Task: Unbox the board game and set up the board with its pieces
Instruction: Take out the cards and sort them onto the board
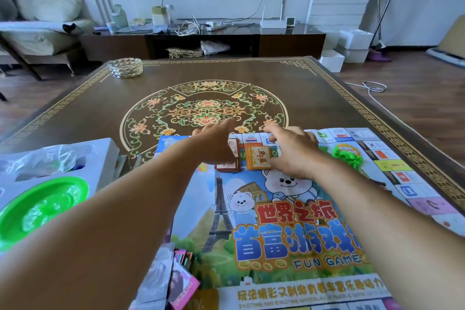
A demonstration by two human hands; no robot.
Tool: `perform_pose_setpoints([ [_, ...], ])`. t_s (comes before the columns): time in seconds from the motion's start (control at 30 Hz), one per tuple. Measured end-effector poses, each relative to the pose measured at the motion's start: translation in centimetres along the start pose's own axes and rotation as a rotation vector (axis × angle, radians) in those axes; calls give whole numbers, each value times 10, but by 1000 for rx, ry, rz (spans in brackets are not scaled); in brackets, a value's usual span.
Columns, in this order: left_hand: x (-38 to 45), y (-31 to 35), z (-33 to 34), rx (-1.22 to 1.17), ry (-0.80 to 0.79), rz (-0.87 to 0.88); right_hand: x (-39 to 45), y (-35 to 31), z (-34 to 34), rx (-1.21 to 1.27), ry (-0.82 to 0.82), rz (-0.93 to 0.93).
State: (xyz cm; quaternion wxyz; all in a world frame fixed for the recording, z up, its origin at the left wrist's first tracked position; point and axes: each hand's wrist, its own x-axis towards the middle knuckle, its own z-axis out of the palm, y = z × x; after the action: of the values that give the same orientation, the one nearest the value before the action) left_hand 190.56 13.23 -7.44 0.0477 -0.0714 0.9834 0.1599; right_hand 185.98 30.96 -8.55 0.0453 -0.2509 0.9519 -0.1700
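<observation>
I see board (289, 224) unfolded on table (88, 98). Right hand (293, 152) thumb on orange deck (258, 158), fingers extended, 12 o'clock edge. Left hand (214, 143) loose beside red deck (227, 165); grip uncertain. Decks side by side, left-right; each hand nearest own deck

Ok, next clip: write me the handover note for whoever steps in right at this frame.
Left hand: on the dark red card deck, fingers partly hidden, grip unclear.
Right hand: fingers rest on the orange card deck, not curled round it.
Board is unfolded on the table; both decks sit at its centre, green houses piled by its right edge.
Left: box insert holds a green bowl and bagged parts; pink paper money lies near the front edge, unsorted.
</observation>
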Motion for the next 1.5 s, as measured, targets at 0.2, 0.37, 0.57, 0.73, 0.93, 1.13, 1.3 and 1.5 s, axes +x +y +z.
perform_pose_setpoints([
  [0.2,8,-1,6,41,-249,80,-3,-13,2,-46,-25,-72],
  [0.37,8,-6,5,74,-236,90,-4,-12,6,-61,-27,-58],
  [0.57,1,-13,4,18,-174,118,-4,-12,10,-48,17,-49],
  [0.73,1,-13,3,-58,-158,105,-6,-15,11,-54,18,-56],
  [0.93,-3,-12,3,-125,-129,68,-6,-18,14,-68,77,-97],
  [1.13,-15,-19,13,-156,-45,-20,-5,-42,26,13,-8,-50],
  [1.3,-17,-22,17,-235,-40,-56,-8,-54,30,-16,-40,-43],
  [1.5,-21,-20,15,-216,-14,-58,-10,-54,28,34,-20,-19],
])
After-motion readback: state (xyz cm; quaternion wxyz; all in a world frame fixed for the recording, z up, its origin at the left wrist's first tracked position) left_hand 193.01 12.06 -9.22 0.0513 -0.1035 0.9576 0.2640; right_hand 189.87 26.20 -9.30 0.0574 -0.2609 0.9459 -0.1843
